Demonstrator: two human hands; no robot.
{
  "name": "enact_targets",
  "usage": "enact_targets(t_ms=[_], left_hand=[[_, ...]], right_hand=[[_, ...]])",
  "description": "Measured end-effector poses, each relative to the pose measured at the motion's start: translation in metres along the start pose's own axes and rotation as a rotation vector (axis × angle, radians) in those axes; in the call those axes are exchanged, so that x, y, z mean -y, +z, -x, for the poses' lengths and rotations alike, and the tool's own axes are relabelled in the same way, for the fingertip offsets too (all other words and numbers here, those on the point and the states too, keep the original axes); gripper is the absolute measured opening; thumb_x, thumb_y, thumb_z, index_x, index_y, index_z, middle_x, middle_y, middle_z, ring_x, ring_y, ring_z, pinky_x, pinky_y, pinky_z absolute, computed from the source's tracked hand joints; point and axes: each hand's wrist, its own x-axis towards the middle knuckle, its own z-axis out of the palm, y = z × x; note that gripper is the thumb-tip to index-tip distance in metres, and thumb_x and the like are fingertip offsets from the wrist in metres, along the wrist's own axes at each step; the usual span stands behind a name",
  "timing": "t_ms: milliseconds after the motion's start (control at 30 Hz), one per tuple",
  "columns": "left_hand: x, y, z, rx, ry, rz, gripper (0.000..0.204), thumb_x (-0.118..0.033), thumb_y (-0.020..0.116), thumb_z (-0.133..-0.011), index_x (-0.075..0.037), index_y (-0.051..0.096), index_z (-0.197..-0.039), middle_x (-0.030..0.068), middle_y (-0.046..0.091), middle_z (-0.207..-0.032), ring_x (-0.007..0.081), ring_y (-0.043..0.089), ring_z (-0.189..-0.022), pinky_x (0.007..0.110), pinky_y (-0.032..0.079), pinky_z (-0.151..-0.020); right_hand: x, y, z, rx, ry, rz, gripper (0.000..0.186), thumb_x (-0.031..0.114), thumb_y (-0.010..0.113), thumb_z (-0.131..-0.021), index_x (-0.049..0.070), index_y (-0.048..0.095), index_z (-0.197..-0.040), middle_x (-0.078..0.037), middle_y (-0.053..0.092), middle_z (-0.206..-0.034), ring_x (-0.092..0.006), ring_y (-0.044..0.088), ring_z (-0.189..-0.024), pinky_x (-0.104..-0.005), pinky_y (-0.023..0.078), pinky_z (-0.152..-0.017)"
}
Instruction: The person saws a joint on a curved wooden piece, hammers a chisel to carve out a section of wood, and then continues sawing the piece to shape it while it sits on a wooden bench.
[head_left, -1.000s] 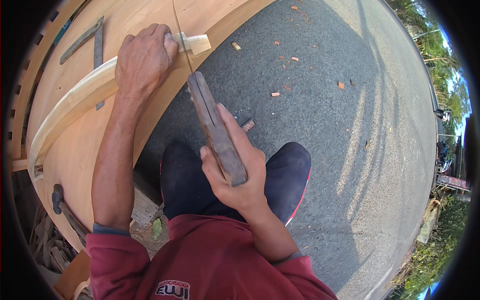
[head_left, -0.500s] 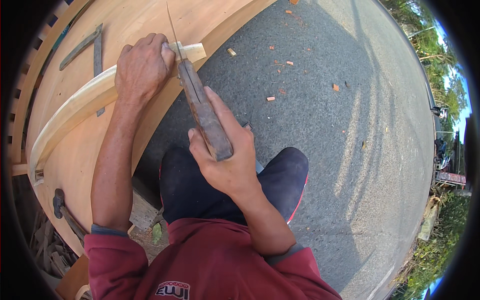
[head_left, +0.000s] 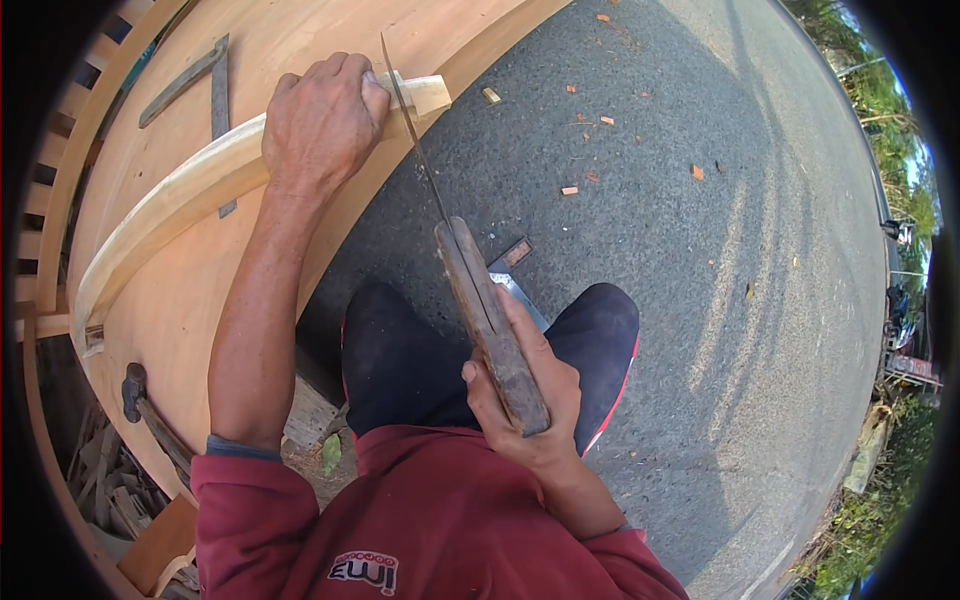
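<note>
Your left hand [head_left: 325, 125] is clamped over a pale, curved wooden strip [head_left: 180, 195] on the light-brown plywood worktop [head_left: 170, 310]. Your right hand [head_left: 530, 385], apart from the left, is wrapped around the worn brown wooden handle [head_left: 485, 315] of a thin-bladed steel saw [head_left: 428, 170], whose blade crosses the strip near its squared end. A grey, L-shaped metal square [head_left: 219, 95] is partly hidden by the strip; a dark-headed, wooden-handled hammer [head_left: 152, 418] lies nearer you, at the left.
</note>
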Motion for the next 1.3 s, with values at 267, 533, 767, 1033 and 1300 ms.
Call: enact_targets(t_ms=[267,533,767,1033,1300], left_hand=[[-0.001,0.003,0.000,0.007,0.001,0.027,0.026,-0.025,0.051,-0.096,-0.006,0.069,-0.096,0.0130,0.070,-0.092,0.0316,0.067,-0.087,0.044,0.048,-0.083],[-0.005,-0.003,0.000,-0.017,-0.013,0.008,0.024,-0.022,0.050,-0.095,-0.006,0.069,-0.095,0.0127,0.070,-0.095,0.0330,0.066,-0.085,0.044,0.047,-0.082],[-0.013,-0.004,0.006,-0.029,-0.017,-0.019,0.022,-0.019,0.050,-0.093,-0.006,0.068,-0.091,0.0114,0.069,-0.091,0.0323,0.064,-0.081,0.043,0.047,-0.079],[0.000,0.001,-0.002,-0.087,0.047,0.067,0.021,-0.022,0.056,-0.090,-0.005,0.068,-0.089,0.0131,0.070,-0.087,0.0340,0.067,-0.080,0.048,0.049,-0.078],[0.002,0.004,-0.001,-0.065,-0.009,0.101,0.031,-0.031,0.057,-0.087,-0.005,0.073,-0.081,0.0120,0.070,-0.082,0.0267,0.067,-0.080,0.042,0.046,-0.076]], right_hand=[[-0.002,0.010,-0.032,0.009,0.032,0.079,0.066,0.000,0.070,-0.084,-0.003,0.049,-0.147,-0.022,0.073,-0.104,-0.0204,0.073,-0.083,-0.0287,0.053,-0.081],[-0.012,0.020,-0.072,0.040,0.013,0.049,0.071,-0.004,0.070,-0.081,-0.001,0.049,-0.148,-0.024,0.072,-0.115,-0.0298,0.077,-0.091,-0.0325,0.058,-0.080],[-0.006,-0.008,-0.002,-0.030,-0.068,0.021,0.070,-0.001,0.072,-0.081,-0.004,0.048,-0.147,-0.026,0.071,-0.109,-0.0317,0.075,-0.081,-0.0357,0.056,-0.073],[-0.018,0.028,-0.067,-0.062,-0.083,0.064,0.064,0.003,0.070,-0.084,-0.001,0.052,-0.145,-0.021,0.072,-0.092,-0.0303,0.074,-0.078,-0.0361,0.056,-0.074],[-0.006,0.024,-0.045,-0.029,0.243,0.008,0.056,0.007,0.064,-0.097,-0.006,0.048,-0.149,-0.009,0.068,-0.090,-0.0062,0.053,-0.062,-0.0221,0.042,-0.051]])
